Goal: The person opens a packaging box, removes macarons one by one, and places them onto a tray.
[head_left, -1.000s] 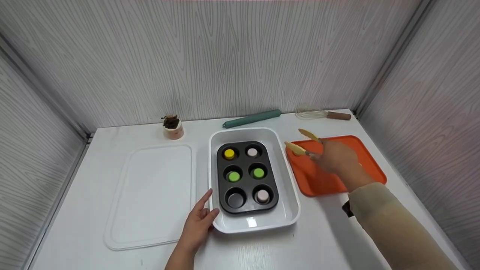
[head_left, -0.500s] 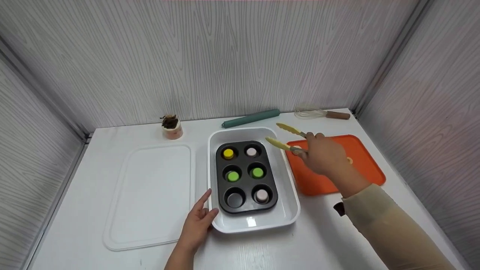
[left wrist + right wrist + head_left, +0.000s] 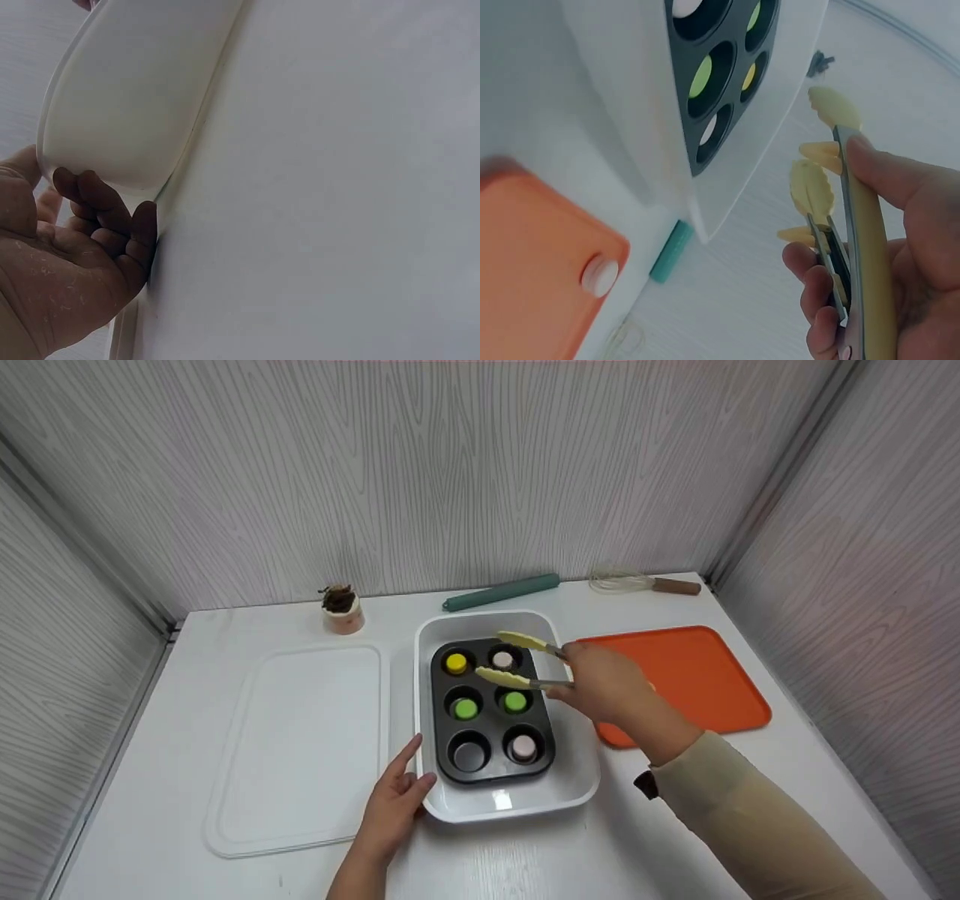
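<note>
My left hand (image 3: 391,802) grips the near left side of a deep white tray (image 3: 510,814), thumb over the rim and fingers against the outer wall. In it lies a black muffin pan (image 3: 492,727). Its cups hold small round pieces: a yellow one (image 3: 456,663), two pale pink and two green; the near left cup shows bare metal. My right hand (image 3: 611,679) holds yellow-tipped tongs (image 3: 504,679) over the pan's far right part. The tongs' tips stand apart with nothing between them.
An orange tray (image 3: 690,675) lies on the right; a whitish round piece (image 3: 600,276) sits at its corner. Behind are a green rolling pin (image 3: 501,592), a whisk (image 3: 675,586) and a small pot (image 3: 343,615). A clear flat lid-like sheet (image 3: 300,750) lies left.
My right hand has carried the spread tongs leftward from over the orange tray to over the muffin pan. My left hand keeps its place on the white tray.
</note>
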Motion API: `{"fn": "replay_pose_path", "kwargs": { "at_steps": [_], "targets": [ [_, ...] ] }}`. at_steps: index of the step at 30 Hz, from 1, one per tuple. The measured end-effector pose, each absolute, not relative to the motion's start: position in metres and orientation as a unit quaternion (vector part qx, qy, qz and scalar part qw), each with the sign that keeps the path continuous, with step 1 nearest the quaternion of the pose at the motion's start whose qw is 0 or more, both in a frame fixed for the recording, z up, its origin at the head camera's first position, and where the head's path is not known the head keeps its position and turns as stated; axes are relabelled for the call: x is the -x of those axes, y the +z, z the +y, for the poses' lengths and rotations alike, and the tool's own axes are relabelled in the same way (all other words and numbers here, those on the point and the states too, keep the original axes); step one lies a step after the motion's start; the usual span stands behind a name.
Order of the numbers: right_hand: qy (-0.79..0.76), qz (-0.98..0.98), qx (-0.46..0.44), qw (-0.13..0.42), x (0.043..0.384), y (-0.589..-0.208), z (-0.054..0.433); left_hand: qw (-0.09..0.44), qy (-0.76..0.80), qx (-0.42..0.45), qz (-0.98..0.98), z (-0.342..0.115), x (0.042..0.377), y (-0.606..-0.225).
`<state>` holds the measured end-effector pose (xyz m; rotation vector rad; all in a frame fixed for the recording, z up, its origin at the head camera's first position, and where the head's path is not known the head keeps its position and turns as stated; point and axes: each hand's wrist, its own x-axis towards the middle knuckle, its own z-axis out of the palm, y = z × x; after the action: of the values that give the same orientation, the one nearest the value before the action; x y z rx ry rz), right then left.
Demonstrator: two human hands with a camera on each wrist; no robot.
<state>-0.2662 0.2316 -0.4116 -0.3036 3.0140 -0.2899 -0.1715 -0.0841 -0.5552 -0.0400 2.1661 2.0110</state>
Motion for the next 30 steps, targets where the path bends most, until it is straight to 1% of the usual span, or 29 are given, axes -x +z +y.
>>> {"fn": "replay_pose_path", "kwargs": {
  "at_steps": [5,12,19,30],
  "targets": [
    [-0.089,0.985,0.128,0.068,0.265,-0.417,0.217,0.095,0.679,0.018,0.728,-0.084,0.172,-0.554],
    [-0.061,0.981,0.171,0.065,0.265,-0.425,0.203,0.093,0.683,0.017,0.725,-0.083,0.171,-0.554],
    [-0.031,0.98,0.178,0.082,0.266,-0.43,0.189,0.089,0.676,0.018,0.732,-0.084,0.171,-0.553],
    [-0.017,0.981,0.159,0.106,0.268,-0.439,0.174,0.091,0.677,0.018,0.73,-0.083,0.171,-0.554]
  ]
}}
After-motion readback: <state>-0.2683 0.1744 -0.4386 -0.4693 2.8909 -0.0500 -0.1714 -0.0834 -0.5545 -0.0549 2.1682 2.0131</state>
